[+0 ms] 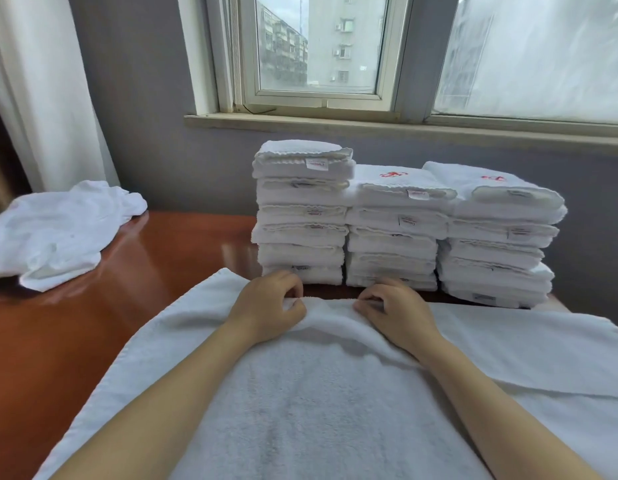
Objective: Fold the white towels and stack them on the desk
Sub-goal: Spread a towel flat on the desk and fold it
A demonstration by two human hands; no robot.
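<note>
Your left hand [269, 306] and right hand [392, 308] both pinch the towel's [300, 393] far edge, centre frame, just before the stacks [390, 230].

Only two arms of person in view, from lower frame edge up to hands. Left forearm [179, 403] bare along whole visible length, skin smooth. Right forearm [487, 410] same, bare down to wrist. Left hand [267, 308] bare, knuckles rounded. Right hand [399, 311] bare too, knuckles show as small bumps. Both forearms look wide near bottom edge, narrow at wrist. Fingernails too small to judge. Upper arms cut off by frame.
</note>
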